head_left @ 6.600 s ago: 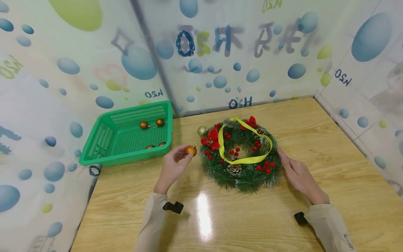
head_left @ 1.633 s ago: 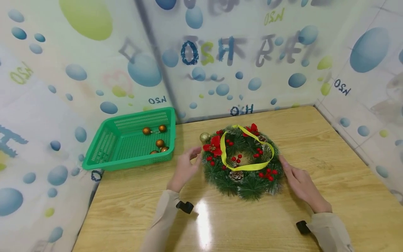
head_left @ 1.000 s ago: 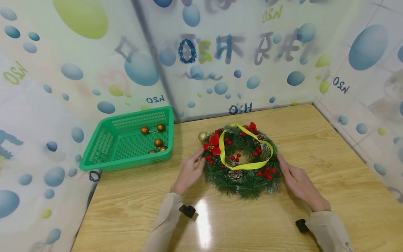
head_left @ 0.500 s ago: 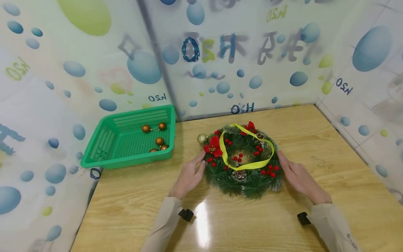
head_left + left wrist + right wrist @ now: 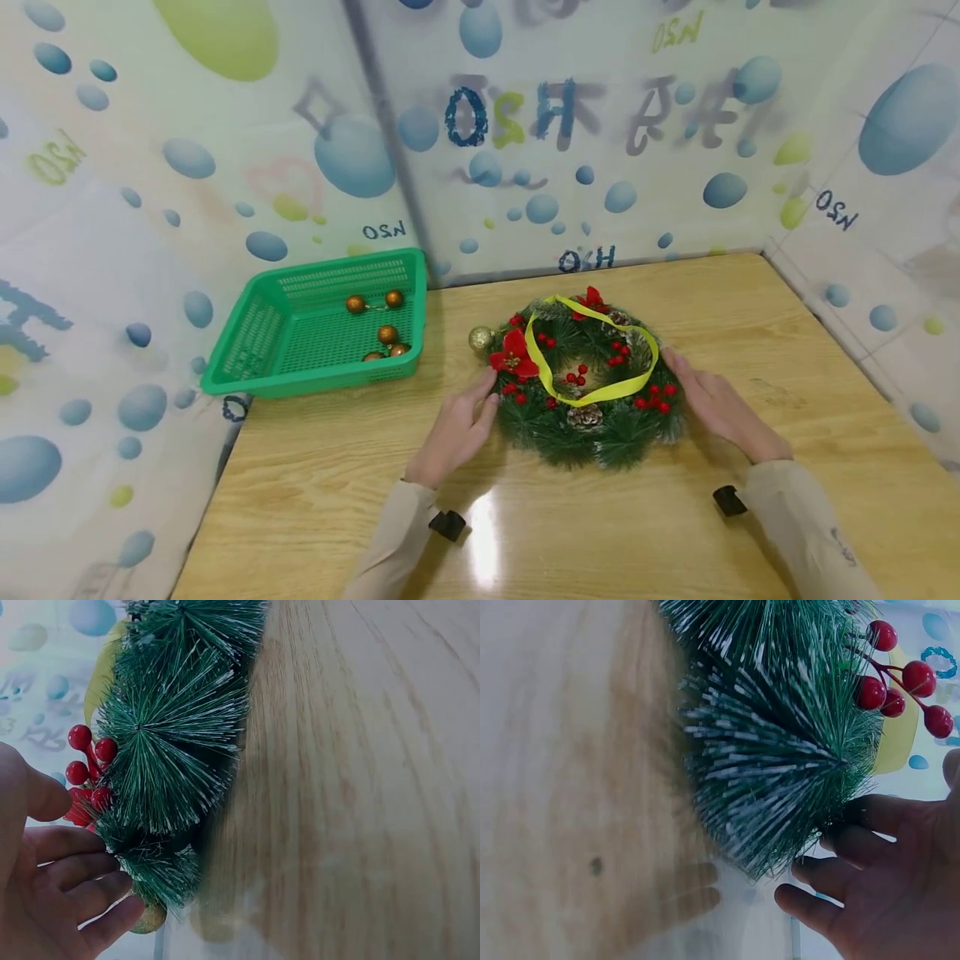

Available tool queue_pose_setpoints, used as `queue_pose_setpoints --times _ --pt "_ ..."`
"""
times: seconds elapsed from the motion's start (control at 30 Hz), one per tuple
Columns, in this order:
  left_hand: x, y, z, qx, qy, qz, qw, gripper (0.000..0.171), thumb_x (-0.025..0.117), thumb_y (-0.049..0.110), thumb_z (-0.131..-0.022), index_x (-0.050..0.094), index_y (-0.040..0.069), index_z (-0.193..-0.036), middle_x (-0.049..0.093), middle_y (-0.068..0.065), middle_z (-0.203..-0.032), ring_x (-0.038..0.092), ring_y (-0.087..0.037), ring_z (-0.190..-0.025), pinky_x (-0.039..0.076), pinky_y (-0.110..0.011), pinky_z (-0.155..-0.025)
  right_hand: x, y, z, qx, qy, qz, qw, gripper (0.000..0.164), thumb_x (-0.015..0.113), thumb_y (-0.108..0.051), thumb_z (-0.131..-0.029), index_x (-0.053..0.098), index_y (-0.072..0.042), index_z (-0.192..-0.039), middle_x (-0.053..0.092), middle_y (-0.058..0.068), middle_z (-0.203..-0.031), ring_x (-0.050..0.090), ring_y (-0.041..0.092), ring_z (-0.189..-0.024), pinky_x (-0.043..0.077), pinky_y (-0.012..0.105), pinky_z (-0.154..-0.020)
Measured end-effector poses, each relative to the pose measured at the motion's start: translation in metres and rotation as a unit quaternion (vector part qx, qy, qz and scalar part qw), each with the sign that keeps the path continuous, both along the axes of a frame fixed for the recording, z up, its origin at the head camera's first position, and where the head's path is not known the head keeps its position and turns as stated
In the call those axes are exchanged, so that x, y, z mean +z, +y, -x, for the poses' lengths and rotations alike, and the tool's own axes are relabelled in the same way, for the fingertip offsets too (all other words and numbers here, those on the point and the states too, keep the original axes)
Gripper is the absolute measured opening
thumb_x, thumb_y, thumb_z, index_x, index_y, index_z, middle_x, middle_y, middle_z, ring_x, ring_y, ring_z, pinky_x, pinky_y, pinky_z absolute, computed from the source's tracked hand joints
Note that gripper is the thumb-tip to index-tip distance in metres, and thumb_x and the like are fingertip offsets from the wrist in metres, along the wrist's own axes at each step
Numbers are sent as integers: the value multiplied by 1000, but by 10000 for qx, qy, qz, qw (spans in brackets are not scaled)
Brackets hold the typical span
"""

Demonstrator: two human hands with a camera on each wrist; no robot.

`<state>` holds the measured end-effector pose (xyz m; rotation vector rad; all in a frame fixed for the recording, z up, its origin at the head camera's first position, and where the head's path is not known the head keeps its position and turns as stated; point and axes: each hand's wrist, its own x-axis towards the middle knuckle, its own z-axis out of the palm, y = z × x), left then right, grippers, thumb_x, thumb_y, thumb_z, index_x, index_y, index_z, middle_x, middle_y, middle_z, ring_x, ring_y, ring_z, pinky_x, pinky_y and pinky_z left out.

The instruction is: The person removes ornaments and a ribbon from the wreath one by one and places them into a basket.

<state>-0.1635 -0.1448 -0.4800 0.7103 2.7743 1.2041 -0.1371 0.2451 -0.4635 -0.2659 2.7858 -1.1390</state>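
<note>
The left hand [image 5: 453,429] has its thumb held apart from the fingers, and the fingertips rest lightly bent against the pine needles; nothing is clenched. The right hand [image 5: 723,412] lies along the opposite edge, fingers nearly straight and tips touching the greenery; some tips are lost among the needles, so how firmly they press is impossible to tell.

Between the two hands, flat on the wooden table [image 5: 330,500], lies a green wreath [image 5: 562,437]. It carries red flowers, the nearer red flower [image 5: 515,356] just above the left fingertips, plus red berries [image 5: 657,398], pine cones and a loop of yellow ribbon [image 5: 615,390]. A gold bauble [image 5: 480,338] sits against its outer left edge; how it is attached is hidden.

What has just changed: the left hand, which was pinching an orange bauble seconds ago, is now free of it and on the wreath. The wreath has turned slightly counterclockwise. This suggests the work is now about positioning the wreath rather than handling a bauble.

Farther left, a green basket [image 5: 300,385] holds five visible orange baubles [image 5: 387,334]. Behind everything hangs a bubble-patterned backdrop [image 5: 525,50].
</note>
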Motion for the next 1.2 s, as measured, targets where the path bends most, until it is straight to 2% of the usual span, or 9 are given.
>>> queue_pose_setpoints --times 0.07,0.17,0.3,0.4,0.47,0.6,0.8,1.0,1.2 --pt "0 1 -2 -34 5 4 10000 50 43 24 -109 38 0 -153 34 -16 -160 41 -12 -42 32 -38 -122 0 1 2 6 -55 25 10000 67 8 -42 -112 24 3 -158 23 29 -162 26 56 -144 23 71 -117" --pt "0 1 -3 -85 68 13 9999 51 42 25 -110 38 0 -153 34 -17 -160 72 -35 -86 31 -41 -122 1 2 7 7 -92 70 9999 68 8 -43 -112 25 3 -158 23 28 -162 26 56 -145 22 71 -117" --pt "1 2 -5 -104 42 13 9999 51 42 26 -110 38 0 -153 34 -18 -160 72 -30 -71 31 -42 -122 3 4 15 108 -125 178 9997 69 8 -44 -111 25 5 -157 22 29 -162 22 55 -147 20 71 -118" --pt "1 2 -7 -121 -107 24 9999 52 43 26 -109 36 0 -154 31 -18 -161 30 -11 -33 28 -42 -123 4 5 23 190 -218 275 9992 70 9 -44 -111 23 7 -157 21 30 -163 20 54 -148 18 70 -119" --pt "1 2 -8 -117 -159 46 9998 52 43 26 -109 35 0 -154 30 -17 -162 31 -3 -37 28 -42 -124 5 5 28 224 -250 275 9991 71 8 -45 -111 23 8 -157 21 31 -163 20 55 -148 19 71 -118" --pt "1 2 -10 -105 -174 44 9998 53 45 26 -109 35 1 -154 29 -15 -162 54 -22 -51 28 -44 -124 7 5 37 237 -368 216 9988 75 6 -48 -110 22 7 -157 20 32 -163 18 56 -148 17 73 -117" --pt "2 2 -15 -120 -198 207 9995 55 44 29 -109 31 3 -156 25 -14 -164 63 -39 -66 27 -45 -124 10 6 48 168 -572 158 9981 78 3 -54 -108 22 1 -159 17 30 -164 13 58 -148 13 78 -115" --pt "2 2 -21 -220 -179 295 9992 56 42 32 -109 32 4 -156 23 -10 -164 65 -25 -81 26 -44 -125 12 7 59 144 -763 122 9969 81 1 -58 -106 21 -3 -161 12 30 -165 10 59 -148 12 79 -113" --pt "0 1 -25 -223 -323 32 9992 53 44 30 -109 33 6 -155 27 -8 -163 38 -4 -46 26 -40 -125 15 8 71 170 -827 -51 9964 82 -1 -60 -105 23 -5 -161 13 34 -163 21 62 -143 20 81 -109"
